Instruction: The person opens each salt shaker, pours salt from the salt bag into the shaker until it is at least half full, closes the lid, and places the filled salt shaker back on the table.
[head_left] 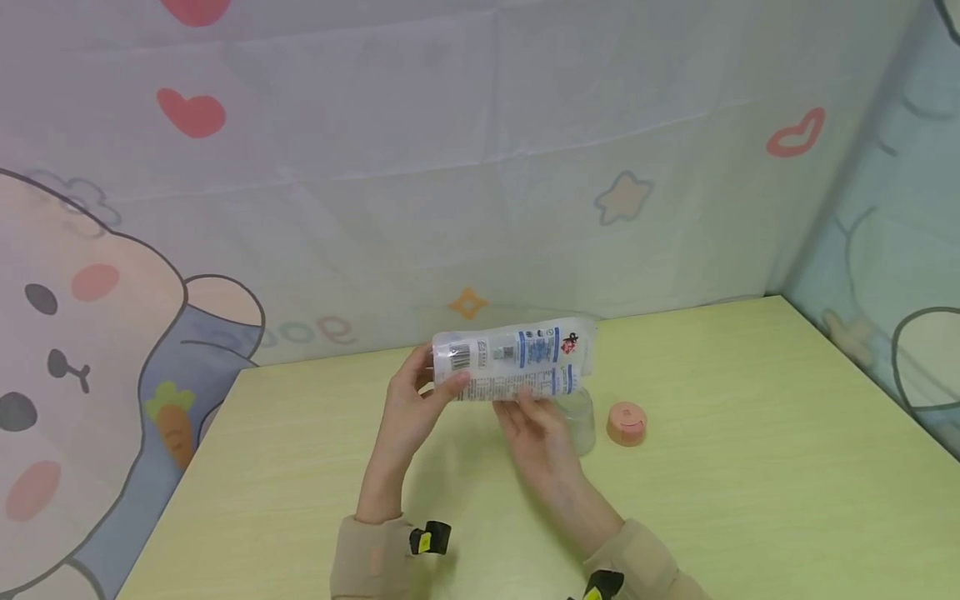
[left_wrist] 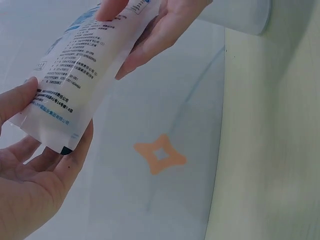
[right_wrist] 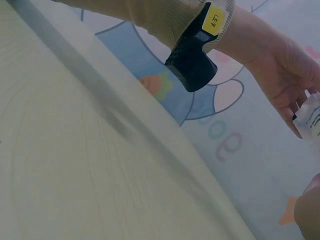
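Observation:
Above the table, a white plastic bag of salt (head_left: 513,362) with printed text and a barcode lies sideways between both hands. My left hand (head_left: 405,412) grips its left end, thumb in front and fingers behind. Lower right, my right hand (head_left: 543,446) pinches the bag's bottom edge, its thumb on the printed face. In the left wrist view the bag (left_wrist: 75,75) slants, one end corner hanging free. A clear jar (head_left: 581,423) stands behind my right hand, partly hidden by it and the bag. Right of the jar rests a round pink lid (head_left: 627,423).
The light yellow-green table (head_left: 750,467) reaches back to a printed cloth backdrop (head_left: 420,208). Another cloth (head_left: 870,250) hangs along the right side. Black cameras are strapped to both wrists, over beige sleeves (head_left: 372,554).

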